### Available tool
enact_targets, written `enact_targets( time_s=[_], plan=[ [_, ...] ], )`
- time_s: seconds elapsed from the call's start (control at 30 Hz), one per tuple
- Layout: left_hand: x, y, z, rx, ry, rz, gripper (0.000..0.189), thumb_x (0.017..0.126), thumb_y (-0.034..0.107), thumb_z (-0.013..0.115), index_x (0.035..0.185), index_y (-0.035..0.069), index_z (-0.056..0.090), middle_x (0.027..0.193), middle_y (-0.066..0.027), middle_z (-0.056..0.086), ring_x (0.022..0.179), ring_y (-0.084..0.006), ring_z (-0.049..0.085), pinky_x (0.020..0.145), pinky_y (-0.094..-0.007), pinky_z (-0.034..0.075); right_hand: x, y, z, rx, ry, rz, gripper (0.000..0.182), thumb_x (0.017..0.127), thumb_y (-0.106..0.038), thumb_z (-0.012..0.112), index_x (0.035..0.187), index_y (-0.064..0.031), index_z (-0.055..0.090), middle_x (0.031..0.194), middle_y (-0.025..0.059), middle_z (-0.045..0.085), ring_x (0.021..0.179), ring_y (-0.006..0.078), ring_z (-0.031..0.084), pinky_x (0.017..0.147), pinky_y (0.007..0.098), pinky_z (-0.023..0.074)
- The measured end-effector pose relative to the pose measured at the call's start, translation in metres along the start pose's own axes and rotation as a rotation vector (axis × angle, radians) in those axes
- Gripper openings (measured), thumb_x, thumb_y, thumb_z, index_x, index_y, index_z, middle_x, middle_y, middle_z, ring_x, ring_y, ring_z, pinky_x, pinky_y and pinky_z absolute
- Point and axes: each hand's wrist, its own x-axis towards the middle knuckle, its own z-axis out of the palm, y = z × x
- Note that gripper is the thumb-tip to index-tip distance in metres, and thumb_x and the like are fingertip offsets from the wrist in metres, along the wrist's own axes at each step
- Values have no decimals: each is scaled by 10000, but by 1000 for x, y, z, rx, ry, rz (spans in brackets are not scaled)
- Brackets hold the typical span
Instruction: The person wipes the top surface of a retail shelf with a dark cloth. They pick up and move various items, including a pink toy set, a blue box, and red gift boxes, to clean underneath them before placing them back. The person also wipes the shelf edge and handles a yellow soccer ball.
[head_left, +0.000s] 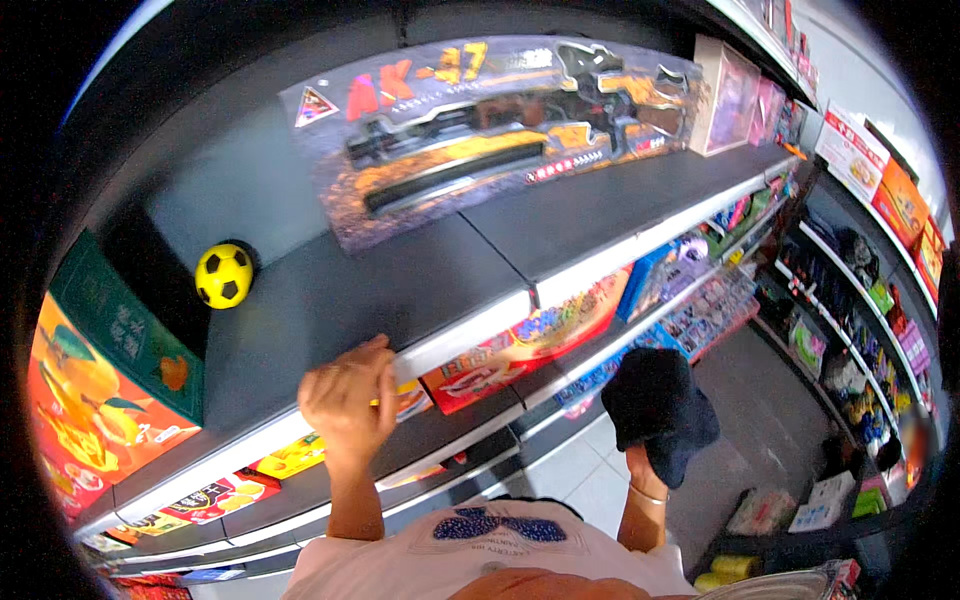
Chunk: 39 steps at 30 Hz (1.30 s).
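My left hand (349, 397) is at the white front edge of the dark shelf (420, 277), its fingers loosely bent and the thumb apart. I see nothing held in it, and whether it presses on the edge is unclear. Over the lower right, my right hand (640, 466) is shut on a black cloth (656, 412), which hides most of the fingers. A small yellow and black toy football (224, 275) sits on the shelf, up and left of my left hand. Behind, a boxed toy rifle (495, 127) leans against the back panel.
A tall orange and green carton (112, 397) stands at the shelf's left end. Pink boxes (735, 97) fill the far right end. Lower shelves hold a red food box (525, 345) and other packages. Across the tiled floor (581, 465) is another stocked shelf unit (855, 322).
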Motion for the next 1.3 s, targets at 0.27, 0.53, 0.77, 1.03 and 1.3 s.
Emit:
enact_targets(
  time_s=[0.27,0.53,0.77,1.03,1.3],
  plan=[
    [2,10,6,104,5,-50,67,796,114,618,779,104,681,854,5,717,711,-127,644,706,-269,392,47,-13,-41,43,54,-3,449,908,-344,574,1260,-76,496,1275,65,549,1182,259,493,1012,424,388],
    [2,14,21,185,86,-39,123,834,142,603,737,115,673,801,24,713,628,-106,595,674,-268,378,228,-89,30,-1424,-160,-1314,520,888,-190,561,1375,-71,425,1410,119,431,1304,299,393,1092,381,300],
    [4,13,22,268,148,-11,189,865,139,572,702,101,661,772,21,709,591,-108,569,651,-266,371,268,-38,151,-1317,-1347,-332,491,931,-377,542,1346,-121,487,1419,110,434,1337,236,365,1113,360,259],
    [-6,10,17,274,122,-76,199,875,99,532,825,96,725,743,-20,673,606,-170,542,655,-310,381,298,19,155,-1308,-1833,-302,474,891,-419,579,1272,-138,549,1334,150,465,1266,307,421,1057,367,342],
    [6,15,27,265,162,-44,245,893,150,543,690,83,662,750,12,705,563,-117,534,627,-274,364,446,-96,43,-1686,-1032,319,452,832,-125,652,1268,-74,543,1262,64,552,1155,176,508,1021,304,387]
  ],
)
